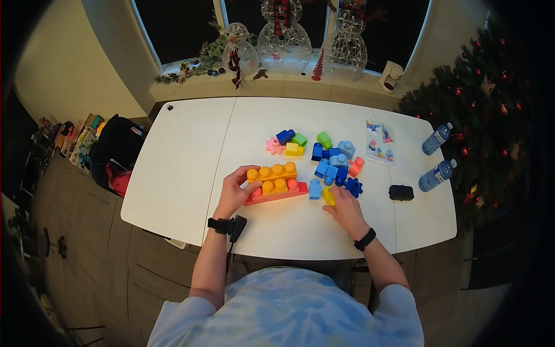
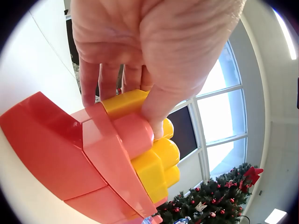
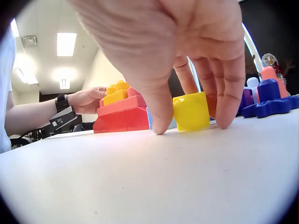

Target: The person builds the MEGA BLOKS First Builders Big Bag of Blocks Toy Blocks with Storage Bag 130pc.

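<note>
My left hand (image 1: 233, 194) grips the left end of a built assembly of toy building blocks (image 1: 277, 198). The assembly has a red and pink base with yellow blocks on top. In the left wrist view, my thumb presses by a pink stud (image 2: 133, 135), and the fingers reach round the far side. My right hand (image 1: 348, 213) pinches a yellow block (image 3: 191, 112) between thumb and fingers, close over the white table (image 1: 289, 231). Just left of that yellow block stands a light blue block (image 1: 314, 189). A dark blue gear-shaped piece (image 1: 354, 187) lies to the right of the fingers.
Beyond my hands lie several loose blue blocks (image 1: 330, 171), a coral piece (image 1: 356, 166), a green block (image 1: 324, 139) and a pink gear piece (image 1: 274, 145). On the right are a picture sheet (image 1: 381, 143), a black case (image 1: 401, 192) and two water bottles (image 1: 437, 175).
</note>
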Tool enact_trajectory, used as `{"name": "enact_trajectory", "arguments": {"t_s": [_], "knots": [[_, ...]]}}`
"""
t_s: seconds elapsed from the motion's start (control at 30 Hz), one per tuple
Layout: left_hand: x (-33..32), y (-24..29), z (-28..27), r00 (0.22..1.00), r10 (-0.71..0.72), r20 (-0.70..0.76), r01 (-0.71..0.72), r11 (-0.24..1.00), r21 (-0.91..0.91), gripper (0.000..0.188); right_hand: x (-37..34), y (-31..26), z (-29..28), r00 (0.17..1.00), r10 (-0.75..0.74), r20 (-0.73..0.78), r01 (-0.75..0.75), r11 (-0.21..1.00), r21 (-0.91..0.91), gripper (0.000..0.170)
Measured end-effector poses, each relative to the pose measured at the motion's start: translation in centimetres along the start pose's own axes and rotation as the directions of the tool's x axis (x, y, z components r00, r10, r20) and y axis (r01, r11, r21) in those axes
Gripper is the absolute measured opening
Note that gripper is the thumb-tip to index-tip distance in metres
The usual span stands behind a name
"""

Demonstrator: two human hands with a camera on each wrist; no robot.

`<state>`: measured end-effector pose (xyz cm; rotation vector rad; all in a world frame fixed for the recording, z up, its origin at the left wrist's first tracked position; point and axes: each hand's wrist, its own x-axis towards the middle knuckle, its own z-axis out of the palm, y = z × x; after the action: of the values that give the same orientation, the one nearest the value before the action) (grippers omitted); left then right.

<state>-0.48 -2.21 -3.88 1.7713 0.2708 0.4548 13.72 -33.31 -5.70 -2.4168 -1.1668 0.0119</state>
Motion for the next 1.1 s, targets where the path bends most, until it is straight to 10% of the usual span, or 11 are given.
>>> {"name": "enact_trajectory", "arguments": {"t_s": [0.13, 0.4, 0.6, 1.1], "knots": [[0.1, -0.4, 0.2, 1.000, 0.016, -0.015, -0.016, 1.000, -0.011, 0.036, 0.8, -0.2, -0.8, 0.999, 0.017, -0.044, -0.019, 0.998, -0.064, 0.050], [0.1, -0.2, 0.1, 1.000, 0.018, -0.008, -0.018, 1.000, -0.019, 0.038, 8.8, -9.0, -6.5, 0.980, -0.159, -0.118, 0.197, 0.832, 0.519, 0.038], [0.1, -0.5, -0.1, 0.999, 0.015, -0.035, -0.016, 0.999, -0.032, 0.047, 13.9, -12.7, -0.7, 0.829, -0.528, -0.186, 0.560, 0.774, 0.295, 0.038], [0.3, -1.4, -0.1, 0.994, 0.092, -0.052, -0.090, 0.995, 0.029, 0.045, 14.4, -14.8, -0.5, 0.835, -0.550, 0.009, 0.522, 0.797, 0.303, 0.025]]}}
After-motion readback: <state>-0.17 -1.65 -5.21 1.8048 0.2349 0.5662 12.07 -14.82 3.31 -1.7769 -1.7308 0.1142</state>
